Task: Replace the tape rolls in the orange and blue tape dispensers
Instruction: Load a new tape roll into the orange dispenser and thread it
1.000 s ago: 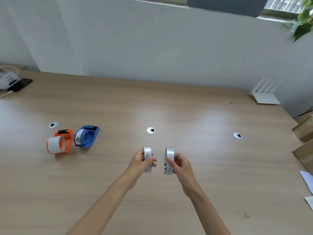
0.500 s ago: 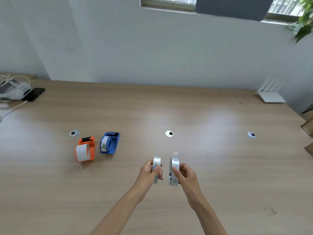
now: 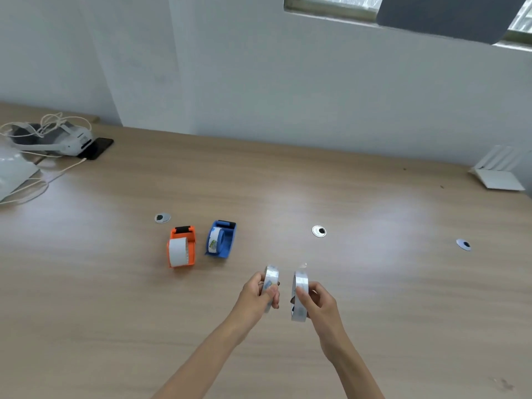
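Note:
An orange tape dispenser (image 3: 182, 246) with a wide white roll stands on the wooden table (image 3: 374, 283), left of centre. Beside it on the right stands a blue tape dispenser (image 3: 221, 239) with a narrower roll in it. Nearer to me, my left hand (image 3: 256, 295) grips a clear tape roll (image 3: 271, 279) held on edge above the table. My right hand (image 3: 319, 302) grips a second clear tape roll (image 3: 300, 295), also on edge. The two rolls are a small gap apart, to the right of and nearer than the dispensers.
Three round cable grommets (image 3: 319, 231) lie in a row across the table. At the far left lie a white device with cables (image 3: 54, 138), a black phone (image 3: 98, 148) and a white bag. A white router (image 3: 498, 171) stands at the far right by the wall.
The view has swung left, so the dispensers now sit nearer the centre. Both hands still hold their rolls, slightly closer together than a second ago.

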A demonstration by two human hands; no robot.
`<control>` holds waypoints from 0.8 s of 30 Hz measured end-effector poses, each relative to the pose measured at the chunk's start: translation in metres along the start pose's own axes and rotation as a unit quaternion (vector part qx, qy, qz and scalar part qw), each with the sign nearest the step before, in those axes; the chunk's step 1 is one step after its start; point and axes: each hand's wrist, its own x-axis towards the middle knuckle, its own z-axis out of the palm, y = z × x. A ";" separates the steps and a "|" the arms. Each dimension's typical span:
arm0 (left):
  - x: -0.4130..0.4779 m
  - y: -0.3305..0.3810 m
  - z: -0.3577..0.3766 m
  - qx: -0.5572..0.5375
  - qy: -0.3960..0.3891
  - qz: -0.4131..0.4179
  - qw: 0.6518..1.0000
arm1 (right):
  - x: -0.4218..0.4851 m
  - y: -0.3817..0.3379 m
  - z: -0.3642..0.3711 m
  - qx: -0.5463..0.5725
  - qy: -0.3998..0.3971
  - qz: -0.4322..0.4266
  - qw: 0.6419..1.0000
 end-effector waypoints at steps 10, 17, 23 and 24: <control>0.013 -0.018 -0.098 0.010 -0.071 -0.034 0.997 | 0.000 0.007 0.101 0.006 0.078 0.024 0.997; 0.046 -0.026 -0.113 0.150 -0.065 -0.019 0.986 | 0.011 0.007 0.115 0.005 0.111 0.034 0.993; 0.099 -0.034 -0.099 0.288 -0.049 0.034 0.956 | 0.063 0.013 0.098 -0.113 0.132 0.002 0.985; 0.109 -0.034 -0.097 0.325 -0.046 0.047 0.943 | 0.074 0.013 0.096 -0.141 0.139 -0.005 0.980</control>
